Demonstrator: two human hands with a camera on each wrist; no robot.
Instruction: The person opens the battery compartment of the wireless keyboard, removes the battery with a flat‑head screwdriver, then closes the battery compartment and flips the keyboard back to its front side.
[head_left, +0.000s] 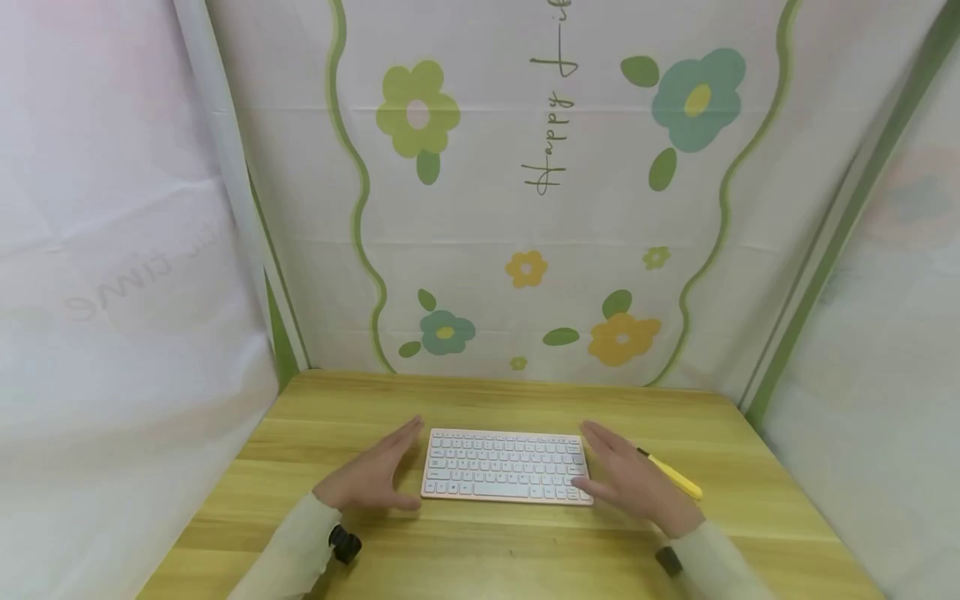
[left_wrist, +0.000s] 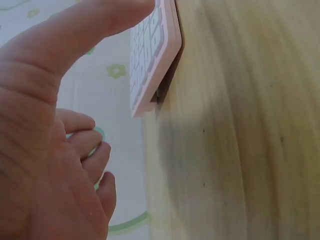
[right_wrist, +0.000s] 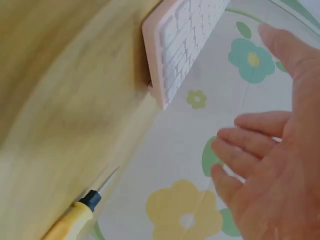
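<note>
The keyboard (head_left: 507, 467) lies in the middle of the table (head_left: 480, 550), its long near edge facing the person, so the keys sit the right way round for them. Its far edge is propped up underneath, seemingly to slope the keys toward the near side. It is slim and compact, with white keys in a pale pink frame, and no keys look missing.

The left hand (head_left: 375, 473) stands just beside its left end, thumb spread from the fingers and nothing held; whether the thumb touches the near left corner I cannot tell. The right hand (head_left: 637, 479) mirrors it, its grip apart and holding nothing, the thumb hovering over the keys at the right. Placed so, they seem to frame the keyboard from both ends.

Beyond the right hand lies a yellow screwdriver (head_left: 681, 480), tip pointing far, probably set aside within reach. A flowered cloth (head_left: 465, 208) hangs behind the far edge.
</note>
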